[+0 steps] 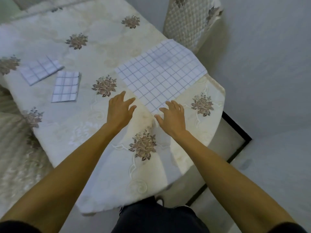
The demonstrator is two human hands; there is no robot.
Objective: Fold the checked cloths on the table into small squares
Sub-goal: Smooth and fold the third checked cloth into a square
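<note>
Open cloth (159,73): lies flat at the table's (94,165) far right, one corner pointing toward you, far edge reaching the table's rim.
Your left hand (120,110): fingers spread, empty, just left of the cloth's near corner.
Your right hand (171,117): fingers spread, holding nothing, fingertips at the near corner.
Folded cloths: two small squares at far left, one (41,69) beyond the other (66,87).

2 folded cloths (53,77) left — unfolded cloth (159,73) right, on table (94,47)
</note>
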